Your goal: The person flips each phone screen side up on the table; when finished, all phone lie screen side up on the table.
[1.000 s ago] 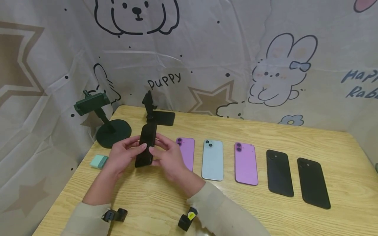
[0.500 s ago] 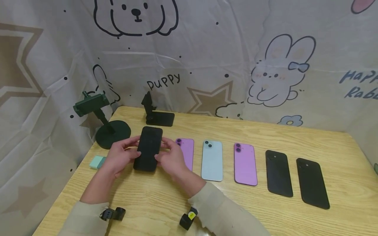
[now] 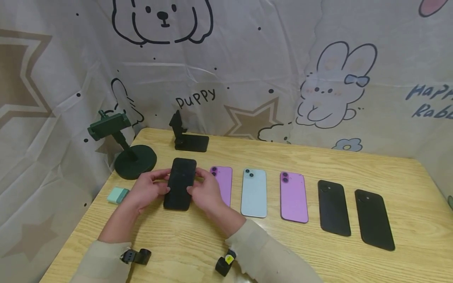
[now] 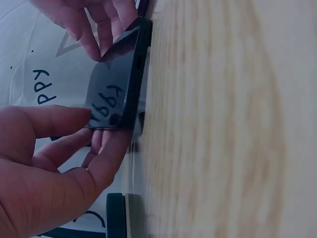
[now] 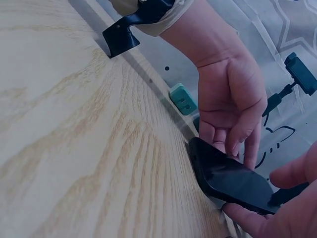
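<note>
Both hands hold a black phone [image 3: 180, 184] by its long sides, its dark glossy face up. The left hand [image 3: 146, 190] pinches the left edge, thumb on the rim; the right hand [image 3: 209, 192] does the same on the right edge. In the left wrist view the phone [image 4: 116, 79] lies low over the wood, with the left hand [image 4: 54, 163] at its near side. The right wrist view shows the phone's lower end [image 5: 198, 163] close to the tabletop, between the left hand [image 5: 230, 99] and the right hand [image 5: 292, 213]. Contact with the table cannot be told.
Right of the hands lie a purple phone [image 3: 225, 184], a light blue phone [image 3: 254, 194], another purple phone [image 3: 294, 200] and two black phones [image 3: 334, 212], [image 3: 374, 222]. A green stand [image 3: 136, 163], a black stand [image 3: 192, 143] and a mint charger [image 3: 116, 195] are at left.
The phone has turned from a steep sideways tilt to show its face, then shifted slightly down and right. Both hands have kept hold of it.
</note>
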The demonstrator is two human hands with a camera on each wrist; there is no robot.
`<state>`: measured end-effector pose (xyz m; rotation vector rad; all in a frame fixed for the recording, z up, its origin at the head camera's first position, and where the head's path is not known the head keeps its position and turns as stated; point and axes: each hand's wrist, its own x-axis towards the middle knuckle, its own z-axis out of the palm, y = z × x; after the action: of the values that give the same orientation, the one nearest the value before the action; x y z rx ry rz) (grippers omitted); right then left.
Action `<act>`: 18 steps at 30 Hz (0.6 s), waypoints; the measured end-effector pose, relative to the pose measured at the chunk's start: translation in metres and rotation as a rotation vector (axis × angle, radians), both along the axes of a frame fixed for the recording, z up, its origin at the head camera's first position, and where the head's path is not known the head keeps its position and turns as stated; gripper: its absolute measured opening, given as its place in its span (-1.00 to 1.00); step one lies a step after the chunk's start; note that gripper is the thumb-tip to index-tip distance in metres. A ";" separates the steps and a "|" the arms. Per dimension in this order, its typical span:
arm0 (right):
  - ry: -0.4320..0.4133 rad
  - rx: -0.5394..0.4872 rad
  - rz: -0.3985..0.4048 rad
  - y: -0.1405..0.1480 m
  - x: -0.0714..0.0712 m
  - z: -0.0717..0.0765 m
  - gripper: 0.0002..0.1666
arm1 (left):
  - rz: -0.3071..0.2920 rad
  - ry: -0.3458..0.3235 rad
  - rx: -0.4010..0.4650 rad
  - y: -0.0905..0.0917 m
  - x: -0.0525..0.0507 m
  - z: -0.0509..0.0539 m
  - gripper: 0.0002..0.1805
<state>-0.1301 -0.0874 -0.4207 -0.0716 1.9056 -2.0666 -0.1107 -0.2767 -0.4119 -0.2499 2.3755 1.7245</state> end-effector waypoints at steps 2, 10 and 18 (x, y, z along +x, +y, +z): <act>-0.009 0.026 0.006 0.000 0.000 0.001 -0.30 | -0.002 -0.016 -0.020 0.000 0.000 -0.001 -0.35; 0.011 0.096 0.062 0.002 0.000 -0.002 -0.26 | 0.011 -0.077 -0.048 0.002 0.000 0.000 -0.39; 0.011 0.217 0.106 0.005 -0.001 0.000 -0.23 | 0.025 -0.070 -0.091 0.005 0.004 0.003 -0.41</act>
<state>-0.1308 -0.0826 -0.4211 -0.1299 2.0724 -1.7842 -0.1066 -0.2716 -0.4094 -0.3491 2.4123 1.5928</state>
